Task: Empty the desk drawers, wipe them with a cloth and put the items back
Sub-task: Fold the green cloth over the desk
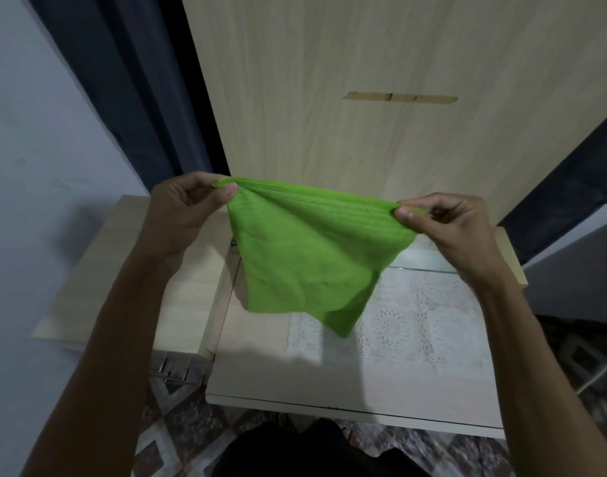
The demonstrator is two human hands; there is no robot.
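Note:
A bright green cloth (305,256) hangs stretched between my two hands above an open pale wooden drawer (329,383). My left hand (188,208) pinches the cloth's upper left corner between thumb and fingers. The upper right corner is pinched by my right hand (446,225). Inside the drawer lies a white lace-patterned liner (415,325); the cloth's lower tip dangles just above it.
A tall light-wood panel (381,98) with a slot rises behind the drawer. The low desk top (129,287) extends to the left. Dark blue curtain (129,80) hangs at upper left. Patterned floor tiles (178,425) and a white cable (601,373) lie below.

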